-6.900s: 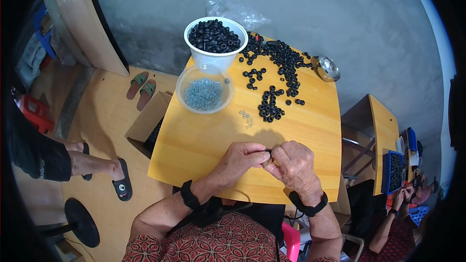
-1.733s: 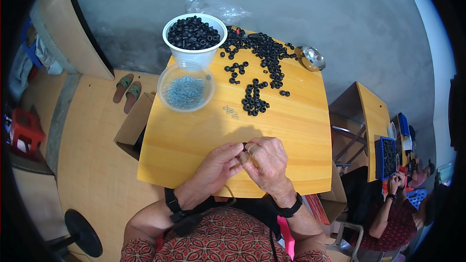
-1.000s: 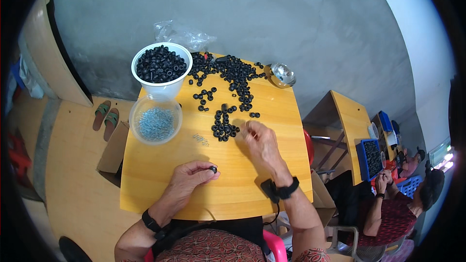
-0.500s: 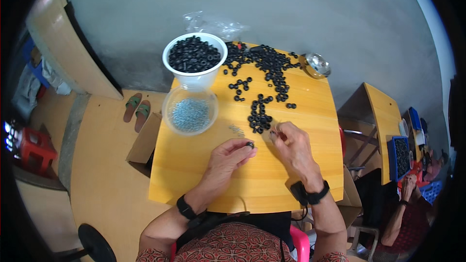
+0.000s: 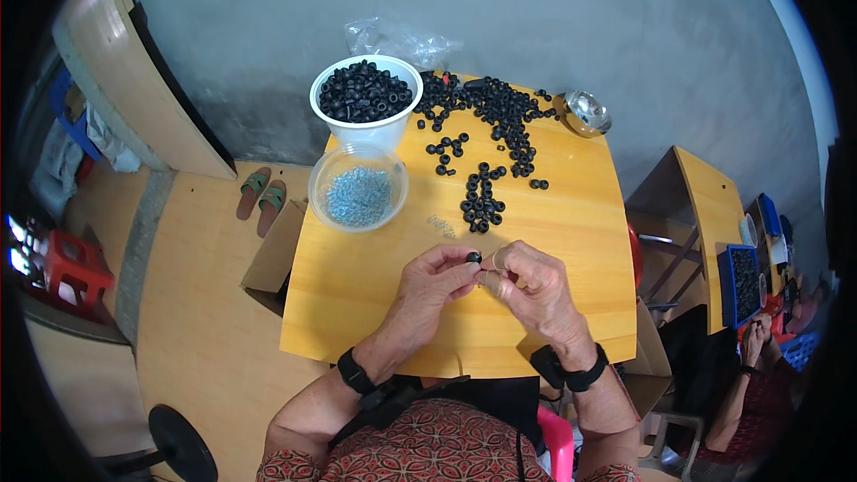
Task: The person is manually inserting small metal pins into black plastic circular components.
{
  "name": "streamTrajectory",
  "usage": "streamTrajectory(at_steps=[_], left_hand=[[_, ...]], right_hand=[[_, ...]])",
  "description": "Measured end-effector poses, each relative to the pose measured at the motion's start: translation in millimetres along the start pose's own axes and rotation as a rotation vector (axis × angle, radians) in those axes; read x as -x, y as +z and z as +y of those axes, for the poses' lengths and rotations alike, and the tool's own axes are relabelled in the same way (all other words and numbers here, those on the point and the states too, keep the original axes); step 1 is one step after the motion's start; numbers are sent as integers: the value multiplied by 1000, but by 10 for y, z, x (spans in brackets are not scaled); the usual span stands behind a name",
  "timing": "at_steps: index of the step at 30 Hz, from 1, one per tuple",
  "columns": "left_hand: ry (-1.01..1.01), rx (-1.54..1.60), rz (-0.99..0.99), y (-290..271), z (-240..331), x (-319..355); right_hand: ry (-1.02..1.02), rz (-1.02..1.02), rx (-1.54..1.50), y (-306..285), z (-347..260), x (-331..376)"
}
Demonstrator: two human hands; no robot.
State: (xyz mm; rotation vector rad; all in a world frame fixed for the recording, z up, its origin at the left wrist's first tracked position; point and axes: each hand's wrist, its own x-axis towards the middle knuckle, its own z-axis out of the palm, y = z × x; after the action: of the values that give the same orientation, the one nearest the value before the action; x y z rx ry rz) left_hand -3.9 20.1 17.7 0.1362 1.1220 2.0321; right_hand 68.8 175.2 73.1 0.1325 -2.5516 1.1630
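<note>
Both hands have drawn together again since half a second ago, when they were a little apart above the near middle of the square yellow wooden table [image 5: 571, 241]. Now the left hand [image 5: 427, 284] and the right hand [image 5: 528, 286] meet fingertip to fingertip just above the tabletop. The left thumb and forefinger are pinched shut on a small black rubber ring [image 5: 474, 258], held up at the point where the hands touch. The right fingers are closed against it too, but whether they pinch something of their own cannot be made out.

Just beyond the hands, toward the far side, lies a small cluster of loose black rubber rings [image 5: 482, 207], and farther still a wider scatter of the same rings [image 5: 500, 112] spreads to the far edge. At the far left stands a white plastic tub heaped with black rings [image 5: 367, 98], and nearer, touching it, a clear plastic bowl of small pale blue parts [image 5: 359, 189]. A few tiny pale parts [image 5: 441, 226] lie between that bowl and the hands. A shiny metal bowl [image 5: 584, 112] sits at the far right corner, and a crumpled clear plastic bag [image 5: 393, 38] rests behind the tub.

Left of the table a brown cardboard box [image 5: 270, 254] stands on the floor, with a pair of green sandals [image 5: 261, 196] beyond it. Nothing lies between the hands and the nearest rings.
</note>
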Motion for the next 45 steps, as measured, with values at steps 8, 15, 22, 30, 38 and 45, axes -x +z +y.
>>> streamTrajectory(at_steps=[8, 15, 22, 30, 38, 45], left_hand=[[-20, 82, 44, 33, -62, 72], [82, 69, 6, 12, -119, -1], [99, 62, 56, 60, -138, -22], [100, 83, 31, 95, -100, -19], [147, -104, -7, 118, -77, 22], [159, -114, -58, 121, -82, 31]], right_hand=[[284, -8, -263, 65, 69, 88], [359, 72, -351, 82, 30, 85], [423, 348, -501, 280, 36, 226], [288, 449, -294, 351, 58, 221], [365, 366, -540, 175, 127, 193], [321, 330, -526, 184, 99, 189]])
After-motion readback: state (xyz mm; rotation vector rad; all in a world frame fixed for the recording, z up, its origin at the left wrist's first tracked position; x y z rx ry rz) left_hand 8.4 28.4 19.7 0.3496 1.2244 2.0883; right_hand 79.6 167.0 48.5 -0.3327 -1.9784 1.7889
